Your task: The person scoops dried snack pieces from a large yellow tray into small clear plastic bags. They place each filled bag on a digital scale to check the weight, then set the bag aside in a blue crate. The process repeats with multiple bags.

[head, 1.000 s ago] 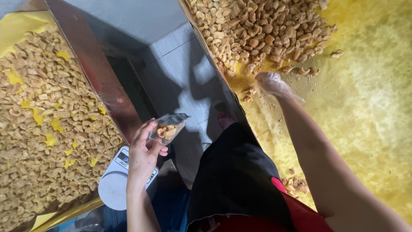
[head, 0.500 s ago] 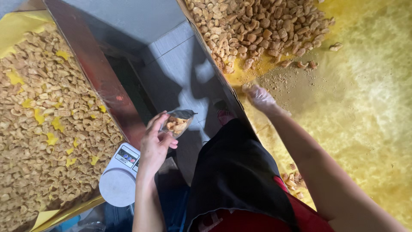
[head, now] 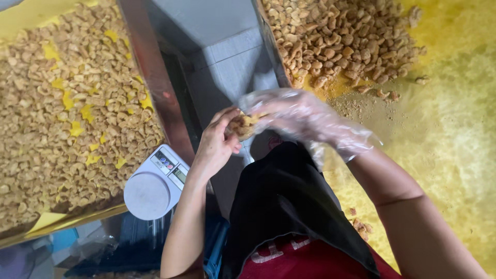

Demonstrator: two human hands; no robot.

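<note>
Two hands meet: the left hand [head: 217,144] pinches a small snack bag [head: 243,125] while the gloved right hand [head: 302,119] drops crackers in, fingers curled. Best hold the bag wide.

The right hand in its thin clear plastic glove [head: 305,121] is no longer out at the edge of the heap of golden-brown fried snack pieces on the yellow sheet [head: 341,36]; it's now back over the gap, meeting the bare left hand [head: 217,142], w/ fingers at the small clear plastic bag of snack pieces [head: 243,125]. 1 s ago the left hand held that bag alone. The round white digital kitchen scale [head: 155,183] shows more fully.
</note>
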